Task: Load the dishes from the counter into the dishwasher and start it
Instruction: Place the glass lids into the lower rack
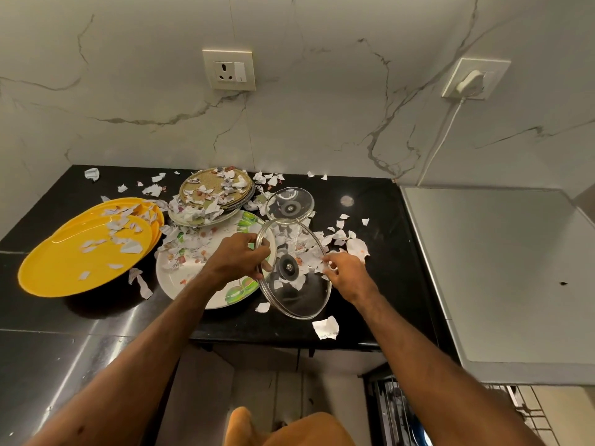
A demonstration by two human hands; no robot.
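Now two round lids of clear glass show. One glass lid [299, 297], with a dark knob, is tilted over the glossy black counter [380, 220]. The left hand [241, 257] curls round its rim at ten o'clock, and the right hand [347, 275] pinches the rim at three o'clock. The second lid [289, 204] lies flat at twelve o'clock, among torn paper scraps [325, 328].

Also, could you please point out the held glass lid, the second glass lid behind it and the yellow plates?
held glass lid [287, 268]: head view, dark centre knob.
second glass lid [291, 207]: head view, centre knob.
yellow plates [64, 268]: head view, top plate's bare face.
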